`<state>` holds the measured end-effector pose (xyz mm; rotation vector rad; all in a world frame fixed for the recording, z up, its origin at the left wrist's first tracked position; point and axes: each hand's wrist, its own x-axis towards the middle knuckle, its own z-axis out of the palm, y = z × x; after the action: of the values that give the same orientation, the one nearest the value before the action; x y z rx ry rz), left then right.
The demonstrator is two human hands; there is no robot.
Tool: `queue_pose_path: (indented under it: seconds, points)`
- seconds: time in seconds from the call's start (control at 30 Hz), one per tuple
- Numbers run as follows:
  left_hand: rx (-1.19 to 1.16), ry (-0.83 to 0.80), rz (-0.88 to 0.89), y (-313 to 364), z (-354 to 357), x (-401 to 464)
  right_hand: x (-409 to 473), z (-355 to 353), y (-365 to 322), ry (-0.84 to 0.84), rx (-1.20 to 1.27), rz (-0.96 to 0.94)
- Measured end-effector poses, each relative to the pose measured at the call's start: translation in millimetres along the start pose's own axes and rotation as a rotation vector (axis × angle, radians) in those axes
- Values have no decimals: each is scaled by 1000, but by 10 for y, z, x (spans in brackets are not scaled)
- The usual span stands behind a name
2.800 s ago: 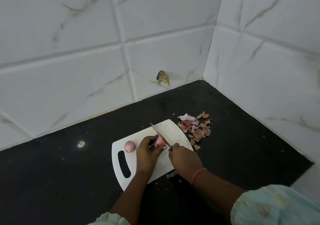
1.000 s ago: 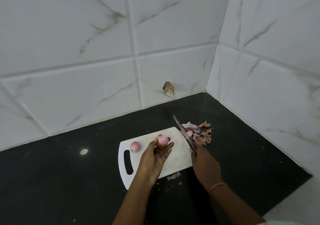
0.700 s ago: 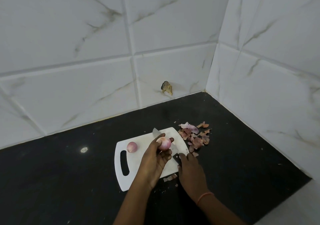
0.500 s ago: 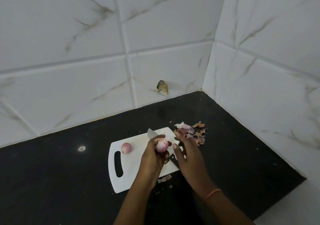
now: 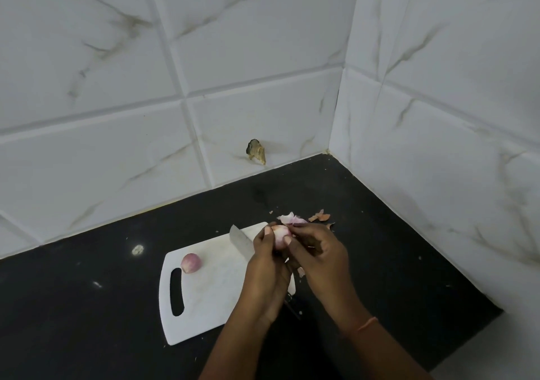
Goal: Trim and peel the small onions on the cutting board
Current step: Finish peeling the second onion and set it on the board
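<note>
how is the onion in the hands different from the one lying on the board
The held onion is lifted above the cutting board, gripped by the left hand and picked at by the right hand; the other onion lies untouched near the handle slot. The held onion looks paler, the lying one pinker. Both are small.

We saw two bare forearms coming up from the bottom edge of the head view, no sleeves showing anywhere along them. The left hand had no ring, band or watch that we could make out. The right hand was likewise bare – but its wrist carried a thin orange-pink thread band, worn snug, w/ no clasp or bead visible. Short, pale fingernails – nothing else worn.
</note>
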<state>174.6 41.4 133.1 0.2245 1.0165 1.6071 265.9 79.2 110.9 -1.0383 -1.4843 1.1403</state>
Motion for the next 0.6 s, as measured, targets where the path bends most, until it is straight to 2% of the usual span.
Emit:
queue_pose_path:
  seconds: [0.2,0.4,0.6]
  points:
    - [-43,-7,59,23,116,45,161,-92,-33,-23,16,35]
    - [-51,59,77,36,245,16,188,-59,-77,10,-30,-41]
    - [-176,114,93,70,376,-19,204,-41,-145,31,-103,-95]
